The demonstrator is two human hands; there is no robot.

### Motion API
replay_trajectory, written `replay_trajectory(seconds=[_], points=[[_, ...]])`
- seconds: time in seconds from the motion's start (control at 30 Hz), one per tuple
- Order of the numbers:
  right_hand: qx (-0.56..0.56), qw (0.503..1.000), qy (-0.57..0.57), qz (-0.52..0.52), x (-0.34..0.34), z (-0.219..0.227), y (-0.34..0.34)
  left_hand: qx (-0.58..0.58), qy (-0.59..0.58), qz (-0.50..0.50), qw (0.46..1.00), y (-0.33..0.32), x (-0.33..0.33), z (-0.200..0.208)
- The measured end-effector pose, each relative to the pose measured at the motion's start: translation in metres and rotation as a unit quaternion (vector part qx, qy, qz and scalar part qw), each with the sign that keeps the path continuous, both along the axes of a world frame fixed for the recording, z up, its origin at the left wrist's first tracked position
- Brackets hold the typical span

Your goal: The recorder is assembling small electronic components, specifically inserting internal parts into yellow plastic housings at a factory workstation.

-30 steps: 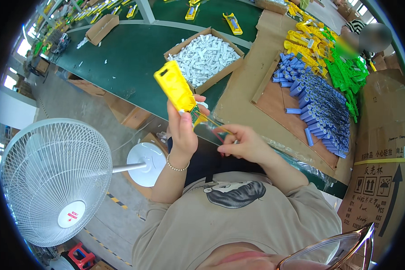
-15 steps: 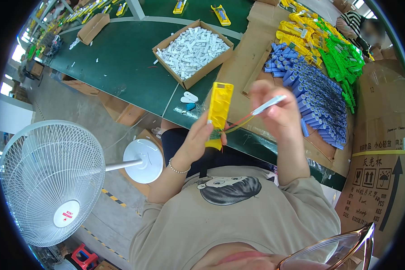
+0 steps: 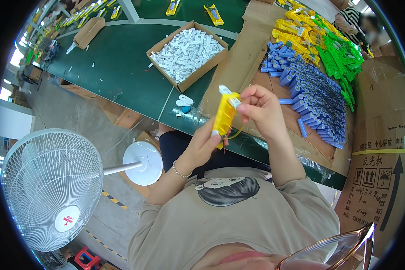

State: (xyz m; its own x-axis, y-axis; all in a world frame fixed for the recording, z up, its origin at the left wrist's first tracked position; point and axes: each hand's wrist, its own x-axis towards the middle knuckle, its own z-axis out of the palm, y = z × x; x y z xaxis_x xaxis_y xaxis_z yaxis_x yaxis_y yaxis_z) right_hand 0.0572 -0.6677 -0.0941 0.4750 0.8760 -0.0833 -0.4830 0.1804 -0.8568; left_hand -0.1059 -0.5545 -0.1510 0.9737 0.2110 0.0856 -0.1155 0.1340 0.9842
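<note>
My left hand (image 3: 203, 146) is closed around the near end of a yellow plastic housing (image 3: 223, 118), which slants up and to the right above my lap. My right hand (image 3: 262, 110) pinches a small white strip (image 3: 234, 103) against the housing's far end. A pale flat tip (image 3: 224, 90) sticks out past that end; whether it is part of the same strip I cannot tell. Thin red and yellow wires (image 3: 236, 133) loop out of the housing near my left fingers.
An open cardboard box (image 3: 184, 56) of white pieces stands on the green table (image 3: 121, 76). Right of it lie blue cylindrical cells (image 3: 312, 96), yellow housings (image 3: 297, 36) and green housings (image 3: 342, 58). A large carton (image 3: 378, 135) stands at right, a white fan (image 3: 54, 189) at left.
My right hand has brought the white strip leftward, from out beside the housing onto its far end. The housing now leans more to the right, and the wires hang in a shorter loop.
</note>
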Motion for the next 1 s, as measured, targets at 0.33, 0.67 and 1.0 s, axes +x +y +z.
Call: replay_trajectory(seconds=[0.33, 0.67, 1.0], points=[[-0.064, 0.974, -0.206, -0.07, -0.01, -0.017, 0.003, 0.098, 0.064, 0.079, 0.99, -0.006, 0.007, 0.004], [0.021, 0.995, 0.054, 0.085, -0.014, -0.012, 0.005, 0.191, -0.15, 0.089, 0.966, 0.023, 0.003, 0.01], [-0.04, 0.992, -0.102, -0.065, -0.022, -0.015, 0.01, 0.174, 0.035, 0.06, 0.982, 0.0, -0.008, 0.008]])
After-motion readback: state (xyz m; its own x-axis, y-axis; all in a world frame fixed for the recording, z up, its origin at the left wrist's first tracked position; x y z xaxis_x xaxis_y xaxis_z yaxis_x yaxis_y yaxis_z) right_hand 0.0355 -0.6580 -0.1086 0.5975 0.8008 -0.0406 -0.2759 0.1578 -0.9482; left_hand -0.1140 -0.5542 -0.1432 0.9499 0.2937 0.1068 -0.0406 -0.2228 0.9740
